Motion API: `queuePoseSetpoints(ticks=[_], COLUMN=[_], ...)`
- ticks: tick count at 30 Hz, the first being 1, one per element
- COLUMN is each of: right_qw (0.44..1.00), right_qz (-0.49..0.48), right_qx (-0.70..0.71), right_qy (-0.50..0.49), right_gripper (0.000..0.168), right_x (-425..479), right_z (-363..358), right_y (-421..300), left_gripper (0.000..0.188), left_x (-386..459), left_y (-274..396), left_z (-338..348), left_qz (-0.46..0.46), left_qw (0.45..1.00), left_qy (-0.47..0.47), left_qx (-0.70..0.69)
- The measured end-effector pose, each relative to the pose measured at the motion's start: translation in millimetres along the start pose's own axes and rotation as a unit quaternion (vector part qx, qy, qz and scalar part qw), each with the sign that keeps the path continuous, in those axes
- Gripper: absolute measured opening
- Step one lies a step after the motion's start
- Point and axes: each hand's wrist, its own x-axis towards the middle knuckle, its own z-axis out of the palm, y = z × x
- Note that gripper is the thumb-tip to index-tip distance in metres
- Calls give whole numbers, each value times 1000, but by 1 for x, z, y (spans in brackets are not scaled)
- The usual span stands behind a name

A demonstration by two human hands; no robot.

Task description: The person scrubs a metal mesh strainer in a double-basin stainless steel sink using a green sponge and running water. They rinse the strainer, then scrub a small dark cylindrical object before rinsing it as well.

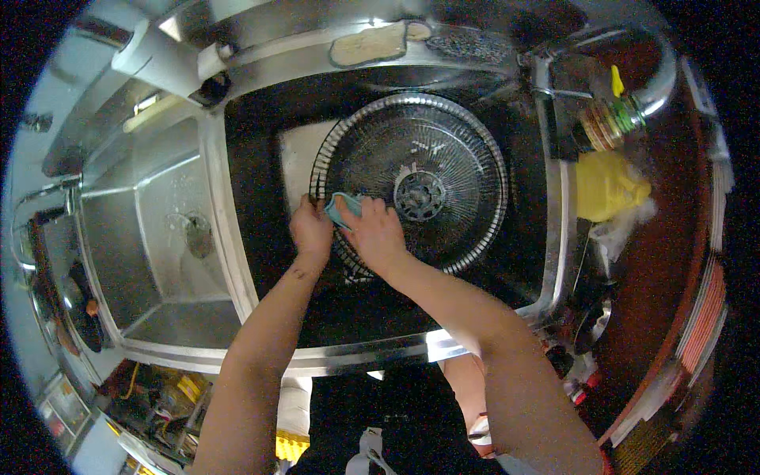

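A dark round fan wheel (pixel 368 142), with slatted blades around its rim and a holed hub in the middle, lies in the dark basin (pixel 270 297) in front of me. At the left part of its rim, my left hand (pixel 312 234) has its fingers closed on the edge. My right hand (pixel 380 231), just beside it, presses a teal cloth or pad (pixel 345 209) against the same stretch of rim. Both hands partly hide the blades there. Under the wheel's left side, a pale flat piece (pixel 300 160) shows; its material is unclear.
A metal divider (pixel 228 225) separates this basin from a steel basin (pixel 184 249) on the left. Along the right edge stand a yellow jug (pixel 602 187) and a bottle with a green band (pixel 611 124). A white cylinder (pixel 157 59) sits at the far left.
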Motion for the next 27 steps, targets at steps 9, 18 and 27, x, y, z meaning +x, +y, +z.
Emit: queuePoseSetpoints(ticks=[9, 18, 27], right_qw=[938, 967, 941], right_qz=[302, 240, 289], right_qx=[-150, -84, -174], right_qy=[-76, -18, -4], right_gripper=[62, 63, 56], right_x=[-51, -31, 4], right_z=[-52, -27, -8], right_y=[177, 189, 183], left_gripper=[20, 64, 20], left_x=[-26, -50, 83], left_y=[1, -22, 32], left_z=[-1, -13, -19], left_qz=[-45, -74, 128], left_qw=[998, 979, 986], left_qy=[35, -137, -70], left_qx=[-10, -134, 77])
